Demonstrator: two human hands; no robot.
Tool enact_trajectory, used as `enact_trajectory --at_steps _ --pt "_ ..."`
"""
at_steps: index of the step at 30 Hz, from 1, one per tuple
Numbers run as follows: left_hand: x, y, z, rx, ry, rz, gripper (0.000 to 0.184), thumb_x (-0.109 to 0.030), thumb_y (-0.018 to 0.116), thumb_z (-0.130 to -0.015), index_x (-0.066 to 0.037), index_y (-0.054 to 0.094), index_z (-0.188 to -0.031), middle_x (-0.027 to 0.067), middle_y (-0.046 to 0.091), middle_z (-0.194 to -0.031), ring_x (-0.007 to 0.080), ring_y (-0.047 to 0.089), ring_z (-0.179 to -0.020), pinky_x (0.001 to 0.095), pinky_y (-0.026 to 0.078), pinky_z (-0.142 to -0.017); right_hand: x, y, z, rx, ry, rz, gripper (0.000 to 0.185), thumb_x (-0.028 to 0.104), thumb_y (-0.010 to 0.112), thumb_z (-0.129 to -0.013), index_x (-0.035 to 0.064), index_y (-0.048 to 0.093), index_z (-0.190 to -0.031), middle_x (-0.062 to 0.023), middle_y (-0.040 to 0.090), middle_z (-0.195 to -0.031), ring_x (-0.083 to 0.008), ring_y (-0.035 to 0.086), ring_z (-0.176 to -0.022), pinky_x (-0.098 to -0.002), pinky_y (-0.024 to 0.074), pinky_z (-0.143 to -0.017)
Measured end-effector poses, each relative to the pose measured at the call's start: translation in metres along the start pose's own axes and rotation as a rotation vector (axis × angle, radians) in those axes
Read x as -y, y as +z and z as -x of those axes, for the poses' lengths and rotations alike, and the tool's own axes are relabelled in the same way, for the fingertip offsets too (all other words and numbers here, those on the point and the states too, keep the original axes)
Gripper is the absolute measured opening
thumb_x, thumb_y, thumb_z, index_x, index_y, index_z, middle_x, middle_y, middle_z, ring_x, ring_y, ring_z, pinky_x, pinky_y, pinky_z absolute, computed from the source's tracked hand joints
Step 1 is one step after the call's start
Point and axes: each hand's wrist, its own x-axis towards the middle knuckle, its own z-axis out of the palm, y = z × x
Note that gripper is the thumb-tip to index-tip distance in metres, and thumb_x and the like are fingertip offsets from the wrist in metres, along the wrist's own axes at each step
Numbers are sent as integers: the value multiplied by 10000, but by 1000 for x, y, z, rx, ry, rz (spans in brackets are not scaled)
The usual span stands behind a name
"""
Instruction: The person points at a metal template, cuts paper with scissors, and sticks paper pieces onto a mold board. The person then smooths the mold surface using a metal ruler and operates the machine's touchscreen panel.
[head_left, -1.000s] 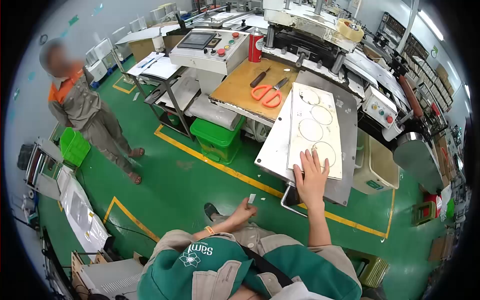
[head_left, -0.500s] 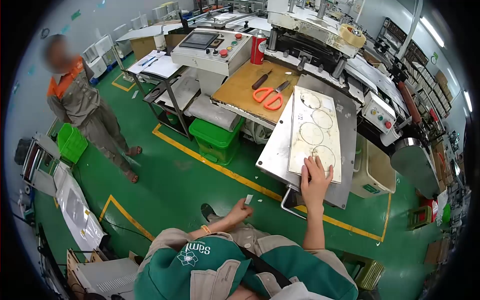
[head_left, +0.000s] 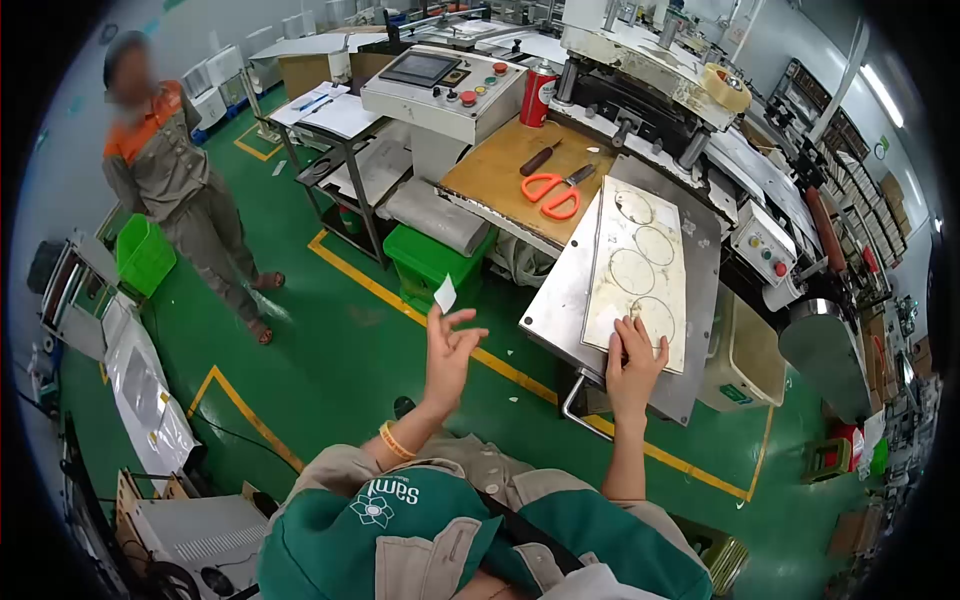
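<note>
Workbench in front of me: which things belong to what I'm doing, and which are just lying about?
Likely in the job:
- small white piece at your left hand's fingertips
- circle-marked board under your right hand
- metal plate beneath the board

Apparently just lying about:
- orange-handled scissors
- dark-handled tool
- red can
- tape roll

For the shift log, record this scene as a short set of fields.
Left hand: raised, fingers spread, with a small white piece at the index fingertip
Left hand location: over the green floor
Right hand: on the lower end of the pale board
Board markings: four circle outlines
Board support: metal plate
Tools on brown surface: orange-handled scissors, dark-handled tool
Can: red, upright
Co-worker: standing, left side
</note>
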Motion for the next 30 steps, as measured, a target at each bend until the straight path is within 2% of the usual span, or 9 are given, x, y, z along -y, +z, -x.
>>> enact_trajectory --at_steps 3,4,7,8,11,12,15,19,30 --pt "-31 27 6 100 279 -74 707 -2 521 -878 -20 106 -1451 172 443 -1265 208 571 -1016 321 456 -866 -1 -1 1 -9 14 -15 195 130 563 -911 59 664 -1062 -94 657 -1140 -234 542 -1196 -493 159 -1107" --pt "-37 33 8 190 433 -236 736 34 531 -857 -24 98 -1450 170 470 -1251 206 554 -1043 339 437 -914 -2 0 1 -12 17 -14 190 127 566 -909 61 666 -1057 -93 660 -1135 -233 546 -1192 -492 162 -1106" --pt "2 40 5 379 819 -690 854 -48 657 -795 -13 101 -1443 237 426 -1325 354 495 -1168 442 367 -1008 -2 0 0 -35 7 -27 171 116 576 -901 64 670 -1034 -87 667 -1117 -230 557 -1177 -491 173 -1103" --pt "8 43 6 469 850 -748 859 -99 684 -788 -11 122 -1432 268 387 -1360 413 426 -1229 483 321 -1050 -2 -1 1 -35 7 -23 169 115 577 -900 64 670 -1032 -88 667 -1116 -228 558 -1177 -491 174 -1102" --pt "27 47 15 614 733 -946 823 -131 680 -787 -19 165 -1418 245 344 -1393 417 349 -1297 536 237 -1099 -2 -1 1 -26 13 -13 170 116 579 -900 65 668 -1036 -88 666 -1118 -218 557 -1178 -483 178 -1101" --pt "32 44 15 661 843 -1159 811 -111 671 -784 -21 172 -1418 236 362 -1365 407 326 -1322 558 220 -1100 -2 -1 1 -29 14 -20 171 115 578 -900 67 668 -1037 -88 667 -1116 -218 557 -1178 -484 177 -1101" --pt "36 47 17 587 705 -922 802 -91 661 -786 -26 172 -1418 240 368 -1356 397 330 -1326 565 223 -1095 0 -2 1 -30 28 -41 172 115 575 -901 68 669 -1038 -87 668 -1112 -219 557 -1179 -484 175 -1101" --pt "39 40 13 607 779 -939 745 -54 604 -789 -27 223 -1428 206 363 -1397 367 313 -1347 544 226 -1097 -2 -1 1 -30 21 -38 174 118 569 -904 67 667 -1038 -85 667 -1112 -222 557 -1178 -483 178 -1099" --pt "32 43 16 618 728 -989 774 -39 629 -783 -36 196 -1424 198 371 -1385 368 333 -1339 548 236 -1100 -5 -1 1 -21 26 -31 177 121 574 -901 64 665 -1041 -95 663 -1119 -224 560 -1172 -484 200 -1095"
